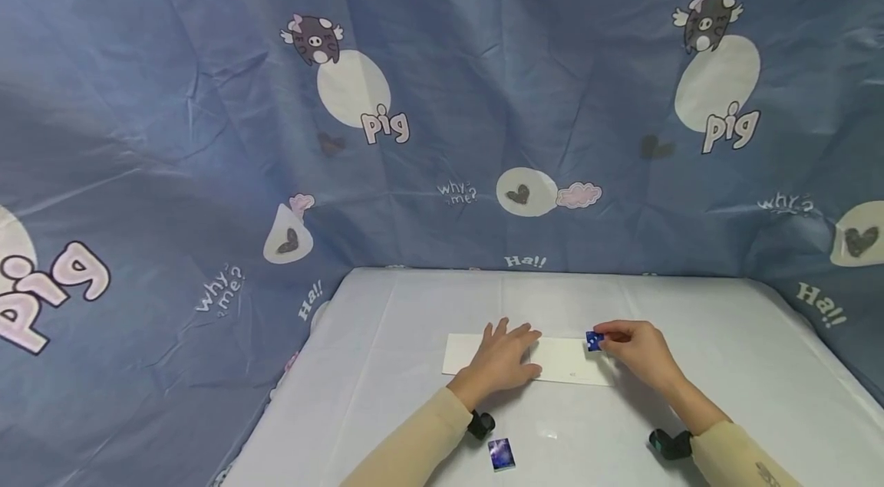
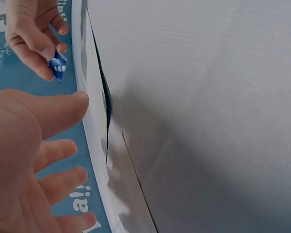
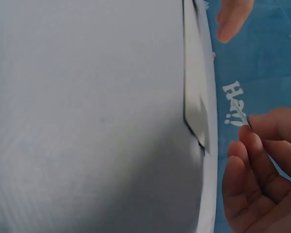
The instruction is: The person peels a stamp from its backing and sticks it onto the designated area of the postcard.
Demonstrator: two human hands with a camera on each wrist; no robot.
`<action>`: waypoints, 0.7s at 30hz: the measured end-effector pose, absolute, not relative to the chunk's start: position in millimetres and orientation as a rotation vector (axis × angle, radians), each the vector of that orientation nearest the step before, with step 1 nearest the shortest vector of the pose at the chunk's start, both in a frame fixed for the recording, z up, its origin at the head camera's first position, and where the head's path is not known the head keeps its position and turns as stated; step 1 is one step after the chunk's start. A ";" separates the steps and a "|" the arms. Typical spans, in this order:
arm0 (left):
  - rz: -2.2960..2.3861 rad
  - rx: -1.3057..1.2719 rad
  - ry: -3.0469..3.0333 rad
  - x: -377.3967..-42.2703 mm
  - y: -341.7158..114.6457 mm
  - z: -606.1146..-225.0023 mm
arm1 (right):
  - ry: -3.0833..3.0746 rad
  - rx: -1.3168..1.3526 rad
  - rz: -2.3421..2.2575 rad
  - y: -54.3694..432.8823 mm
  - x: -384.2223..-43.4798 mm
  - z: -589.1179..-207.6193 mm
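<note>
A long white strip (image 1: 569, 360) of card or board lies across the table, with a seam near its middle. Over its left part is my left hand (image 1: 500, 357), fingers spread and holding nothing; I cannot tell whether the fingertips touch the strip. My right hand (image 1: 638, 353) pinches a small, thin blue piece (image 1: 593, 341) with white marks between thumb and fingers, above the strip's right end. From the right wrist view, the piece (image 3: 240, 114) appears edge-on. The left wrist view shows a dark gap (image 2: 106, 92) along the strip.
A small card (image 1: 501, 454) with a purple-blue starry print lies near the table's front, by the left forearm. White cloth covers the table (image 1: 387, 410). Behind it hangs a blue curtain (image 1: 442, 126) printed with pigs and words. Dark devices (image 1: 670, 445) sit at both wrists.
</note>
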State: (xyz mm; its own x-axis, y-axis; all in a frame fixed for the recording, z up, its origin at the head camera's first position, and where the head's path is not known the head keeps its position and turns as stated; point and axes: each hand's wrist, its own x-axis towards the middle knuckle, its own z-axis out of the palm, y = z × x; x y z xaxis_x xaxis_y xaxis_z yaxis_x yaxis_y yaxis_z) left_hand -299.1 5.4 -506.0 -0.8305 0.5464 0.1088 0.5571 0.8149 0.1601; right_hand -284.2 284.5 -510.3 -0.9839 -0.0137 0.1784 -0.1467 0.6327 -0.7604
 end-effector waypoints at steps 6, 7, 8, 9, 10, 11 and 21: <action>-0.301 -0.897 -2.966 -302.4 5.8 -507.8 | -2.735 0.151 1.276 284.6 -286.8 -513.4; -0.303 -0.900 -2.976 -302.8 5.4 -508.1 | -2.737 0.147 1.277 284.1 -287.1 -513.6; -0.305 -0.903 -2.983 -302.6 5.1 -508.2 | -2.741 0.147 1.277 283.7 -287.4 -514.1; -0.304 -0.907 -2.993 -302.6 4.9 -508.5 | -2.745 0.148 1.273 283.6 -287.7 -514.7; -0.304 -0.909 -2.999 -302.3 4.8 -508.8 | -2.747 0.153 1.265 283.6 -288.0 -515.4; -0.299 -0.911 -3.010 -302.4 4.6 -509.0 | -2.748 0.148 1.260 283.4 -288.3 -516.0; -0.241 -0.885 -3.048 -302.9 2.3 -510.4 | -2.783 0.166 1.236 281.9 -292.3 -519.8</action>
State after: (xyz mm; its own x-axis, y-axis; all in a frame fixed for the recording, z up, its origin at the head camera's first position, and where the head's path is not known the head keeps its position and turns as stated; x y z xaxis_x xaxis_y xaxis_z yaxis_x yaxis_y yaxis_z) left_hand -302.9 2.3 -510.4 -0.8445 0.5355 0.0027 0.5293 0.8339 0.1563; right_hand -292.3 281.9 -519.8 -0.9899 -0.0619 0.1276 -0.1361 0.6665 -0.7330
